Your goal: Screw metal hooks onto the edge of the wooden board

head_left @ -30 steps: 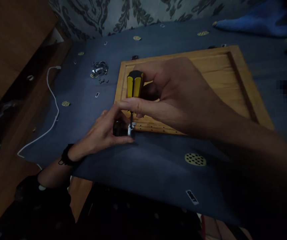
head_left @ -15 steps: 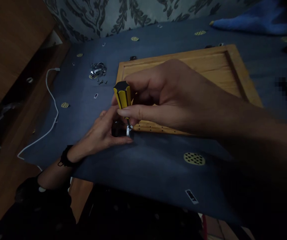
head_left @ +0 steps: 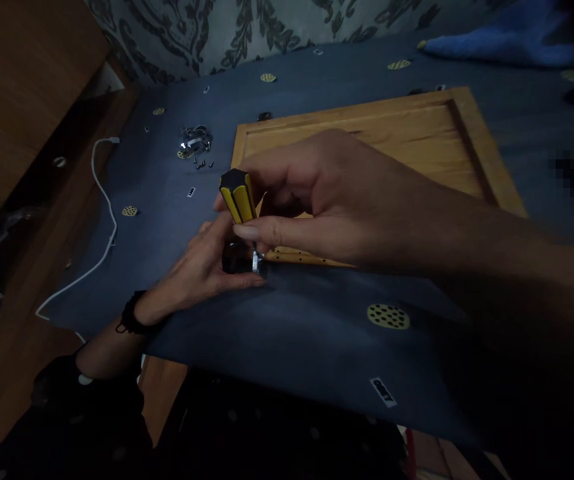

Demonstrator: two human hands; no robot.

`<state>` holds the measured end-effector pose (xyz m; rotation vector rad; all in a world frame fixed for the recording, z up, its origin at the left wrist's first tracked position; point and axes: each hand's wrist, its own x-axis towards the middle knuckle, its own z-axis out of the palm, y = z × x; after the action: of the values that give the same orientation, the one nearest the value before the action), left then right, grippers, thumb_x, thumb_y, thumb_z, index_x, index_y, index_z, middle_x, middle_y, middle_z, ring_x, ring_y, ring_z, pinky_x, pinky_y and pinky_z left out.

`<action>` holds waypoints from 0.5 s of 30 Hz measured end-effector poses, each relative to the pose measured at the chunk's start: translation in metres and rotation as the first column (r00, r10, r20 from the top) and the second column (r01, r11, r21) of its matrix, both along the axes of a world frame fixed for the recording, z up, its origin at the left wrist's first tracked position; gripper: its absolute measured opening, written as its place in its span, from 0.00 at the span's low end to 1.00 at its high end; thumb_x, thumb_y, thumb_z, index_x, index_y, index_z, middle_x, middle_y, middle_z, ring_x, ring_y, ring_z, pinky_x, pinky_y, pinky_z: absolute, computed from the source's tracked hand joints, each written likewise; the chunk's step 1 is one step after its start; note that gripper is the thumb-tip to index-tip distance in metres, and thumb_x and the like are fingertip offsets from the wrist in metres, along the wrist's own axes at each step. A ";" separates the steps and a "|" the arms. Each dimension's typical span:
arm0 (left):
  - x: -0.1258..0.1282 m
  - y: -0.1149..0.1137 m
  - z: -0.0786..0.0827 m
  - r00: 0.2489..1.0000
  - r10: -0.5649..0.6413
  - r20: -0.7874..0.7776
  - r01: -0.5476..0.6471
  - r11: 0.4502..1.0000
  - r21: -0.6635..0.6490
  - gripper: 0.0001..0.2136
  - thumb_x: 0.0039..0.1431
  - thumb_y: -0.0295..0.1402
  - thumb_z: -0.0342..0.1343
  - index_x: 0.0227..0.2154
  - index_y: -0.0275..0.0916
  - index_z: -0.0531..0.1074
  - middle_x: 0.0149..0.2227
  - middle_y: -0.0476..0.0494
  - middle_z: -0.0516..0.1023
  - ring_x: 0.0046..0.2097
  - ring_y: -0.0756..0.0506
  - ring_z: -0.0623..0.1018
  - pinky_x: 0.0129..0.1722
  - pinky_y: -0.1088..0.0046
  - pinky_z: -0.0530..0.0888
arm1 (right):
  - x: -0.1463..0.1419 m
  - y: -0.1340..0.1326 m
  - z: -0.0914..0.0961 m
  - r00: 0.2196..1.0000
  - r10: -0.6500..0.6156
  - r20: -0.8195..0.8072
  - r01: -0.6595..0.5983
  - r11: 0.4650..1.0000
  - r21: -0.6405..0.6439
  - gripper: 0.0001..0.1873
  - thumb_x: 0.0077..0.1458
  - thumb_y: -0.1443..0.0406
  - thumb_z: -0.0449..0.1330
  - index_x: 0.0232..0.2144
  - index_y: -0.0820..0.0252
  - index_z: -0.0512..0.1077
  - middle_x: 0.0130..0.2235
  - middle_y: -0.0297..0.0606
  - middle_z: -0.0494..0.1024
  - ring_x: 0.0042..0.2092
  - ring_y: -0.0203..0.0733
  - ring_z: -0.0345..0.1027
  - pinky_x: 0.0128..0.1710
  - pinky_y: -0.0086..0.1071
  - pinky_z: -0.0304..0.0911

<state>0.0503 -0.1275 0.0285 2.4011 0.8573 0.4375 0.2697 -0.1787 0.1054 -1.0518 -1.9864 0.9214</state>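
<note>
My right hand (head_left: 317, 193) is closed around a screwdriver (head_left: 238, 195) with a yellow and black handle, held nearly upright with its tip down. The tip meets a small shiny metal hinge (head_left: 256, 261) at the near left corner of a wooden cabinet door (head_left: 471, 120). Thumb and fingers of my left hand (head_left: 199, 263) curve round the hinge from the left, steadying it against the corner. The fingertips and part of the hinge are hidden. Small dark holes run along the door's near edge.
Several metal fittings (head_left: 196, 140) and loose screws (head_left: 201, 163) lie behind my left hand on the dark blue patterned cloth (head_left: 291, 333). A white cable (head_left: 109, 200) runs down the left side. Blue plush fabric (head_left: 507, 47) rests at the back right.
The screwdriver's handle has tilted slightly to the left and lower, and my right hand has shifted with it. My left hand and the door keep their places.
</note>
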 end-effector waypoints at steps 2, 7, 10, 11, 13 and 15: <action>0.000 0.000 0.000 1.000 0.003 -0.004 -0.003 1.000 0.006 0.32 0.49 0.48 0.73 0.53 0.40 0.70 0.50 0.40 0.79 0.51 0.35 0.77 0.51 0.52 0.77 | -0.001 -0.001 -0.003 1.000 -0.027 0.009 0.027 0.999 0.021 0.08 0.62 0.68 0.65 0.30 0.58 0.72 0.31 0.31 0.79 0.35 0.37 0.76 0.34 0.30 0.69; 0.001 0.000 0.005 0.999 -0.047 -0.003 0.047 0.999 -0.014 0.29 0.51 0.48 0.71 0.52 0.42 0.69 0.47 0.42 0.80 0.49 0.37 0.79 0.49 0.55 0.76 | -0.012 -0.003 -0.014 0.973 -0.229 -0.030 0.231 0.971 0.065 0.11 0.62 0.62 0.66 0.29 0.56 0.70 0.30 0.32 0.78 0.36 0.39 0.75 0.35 0.32 0.69; 0.002 -0.001 0.008 0.999 -0.037 0.001 0.037 0.997 -0.063 0.32 0.51 0.48 0.72 0.55 0.44 0.67 0.44 0.44 0.80 0.46 0.39 0.79 0.46 0.58 0.76 | -0.013 -0.004 -0.015 0.939 -0.281 -0.198 0.305 0.947 0.103 0.11 0.62 0.60 0.66 0.32 0.56 0.69 0.37 0.35 0.78 0.38 0.41 0.75 0.34 0.33 0.70; 0.002 -0.001 0.009 1.000 -0.028 0.007 0.029 0.997 -0.078 0.34 0.51 0.48 0.72 0.57 0.44 0.65 0.44 0.45 0.80 0.45 0.39 0.79 0.46 0.58 0.75 | -0.013 -0.005 -0.014 0.928 -0.286 -0.239 0.323 0.937 0.134 0.12 0.62 0.58 0.66 0.32 0.56 0.69 0.39 0.36 0.78 0.39 0.42 0.75 0.33 0.34 0.71; 0.003 -0.002 0.009 0.999 -0.028 0.026 0.030 0.993 -0.110 0.36 0.51 0.48 0.72 0.59 0.44 0.63 0.44 0.45 0.80 0.44 0.40 0.79 0.47 0.58 0.75 | -0.010 -0.004 -0.013 0.924 -0.278 -0.261 0.327 0.930 0.169 0.14 0.61 0.55 0.67 0.33 0.55 0.68 0.42 0.38 0.78 0.40 0.44 0.74 0.31 0.35 0.71; 0.002 -0.001 0.008 0.998 -0.042 0.049 0.049 0.989 -0.139 0.36 0.52 0.48 0.72 0.58 0.44 0.63 0.44 0.45 0.79 0.44 0.41 0.79 0.47 0.59 0.75 | -0.008 -0.003 -0.015 0.934 -0.284 -0.219 0.324 0.929 0.178 0.16 0.60 0.52 0.67 0.34 0.55 0.68 0.43 0.38 0.77 0.40 0.44 0.74 0.31 0.35 0.71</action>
<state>0.0527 -0.1289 0.0362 2.2685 0.7850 0.4000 0.2612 -0.1815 0.0906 -1.0704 -1.6614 0.6028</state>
